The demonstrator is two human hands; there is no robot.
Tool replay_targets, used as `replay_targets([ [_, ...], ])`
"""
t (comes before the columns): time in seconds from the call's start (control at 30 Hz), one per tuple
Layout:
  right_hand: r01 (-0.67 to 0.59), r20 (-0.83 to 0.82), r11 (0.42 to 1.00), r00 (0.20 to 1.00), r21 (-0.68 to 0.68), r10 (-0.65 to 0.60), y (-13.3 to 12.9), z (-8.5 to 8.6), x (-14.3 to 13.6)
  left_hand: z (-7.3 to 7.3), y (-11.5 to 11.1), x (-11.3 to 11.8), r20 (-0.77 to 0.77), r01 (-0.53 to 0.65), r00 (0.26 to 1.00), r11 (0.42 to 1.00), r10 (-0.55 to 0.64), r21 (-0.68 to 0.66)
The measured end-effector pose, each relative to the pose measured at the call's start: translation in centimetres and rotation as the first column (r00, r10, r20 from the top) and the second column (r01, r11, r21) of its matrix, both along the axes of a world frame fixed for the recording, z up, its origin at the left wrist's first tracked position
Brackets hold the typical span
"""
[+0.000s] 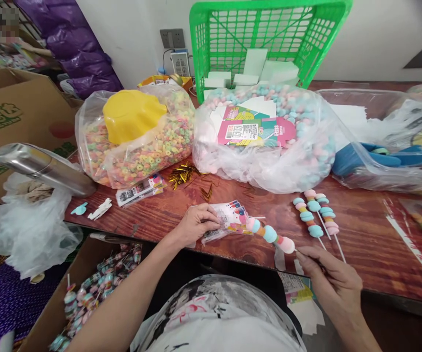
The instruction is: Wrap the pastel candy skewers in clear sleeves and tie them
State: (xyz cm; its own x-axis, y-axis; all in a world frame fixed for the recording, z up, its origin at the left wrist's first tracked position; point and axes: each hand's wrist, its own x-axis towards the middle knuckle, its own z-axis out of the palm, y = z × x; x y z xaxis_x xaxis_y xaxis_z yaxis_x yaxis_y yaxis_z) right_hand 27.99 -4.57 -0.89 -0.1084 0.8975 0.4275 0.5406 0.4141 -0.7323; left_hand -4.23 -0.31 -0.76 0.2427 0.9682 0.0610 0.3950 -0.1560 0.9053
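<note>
My left hand (195, 226) pinches the edge of a small printed clear plastic bag (229, 215) at the front of the table. With thumb and fingers closed, my right hand (331, 278) grips the stick of a marshmallow candy skewer (269, 233), threaded with pink, blue and orange pieces. The skewer's far end meets the bag's right side; I cannot tell whether it is inside. To the right, three similar candy skewers (308, 217) lie on the table (247, 249). Another stack of printed bags (141, 190) lies to the left, near gold twist ties (181, 175).
Behind stand a bag of ring candies (148, 154) with a yellow bowl (133, 115), a bag of marshmallows (313, 122) and a green crate (269, 29). A steel flask (45, 168) stands left. Below, a cardboard box holds wrapped skewers (97, 288). A clear tub (375, 178) sits right.
</note>
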Motion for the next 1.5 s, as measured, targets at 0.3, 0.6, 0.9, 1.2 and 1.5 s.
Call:
replay_targets([
  [0.3,-0.108,0.038,0.991,0.994,0.08,0.105,-0.1,-0.4,-0.7,-0.1,0.1,0.1,-0.024,0.0,1.0,1.0,-0.001,-0.011],
  [0.6,-0.236,0.356,0.931,0.926,0.279,0.128,0.3,-1.2,0.5,-0.4,0.0,0.2,-0.036,0.022,0.999,0.999,-0.021,0.036],
  [0.9,-0.391,0.54,0.833,0.831,0.391,0.137,1.3,0.5,-1.0,-0.3,-0.5,0.7,-0.153,0.093,0.985,0.99,-0.076,0.108],
  [1.2,-0.301,0.431,0.834,0.898,0.463,0.084,2.2,0.8,-2.7,1.7,-1.4,1.0,-0.309,0.106,0.95,0.894,0.037,0.434],
  [1.5,-0.4,0.42,0.781,0.886,0.48,0.195,2.8,2.5,-4.1,5.1,-0.4,1.4,-0.763,0.354,0.624,0.931,-0.166,0.087],
])
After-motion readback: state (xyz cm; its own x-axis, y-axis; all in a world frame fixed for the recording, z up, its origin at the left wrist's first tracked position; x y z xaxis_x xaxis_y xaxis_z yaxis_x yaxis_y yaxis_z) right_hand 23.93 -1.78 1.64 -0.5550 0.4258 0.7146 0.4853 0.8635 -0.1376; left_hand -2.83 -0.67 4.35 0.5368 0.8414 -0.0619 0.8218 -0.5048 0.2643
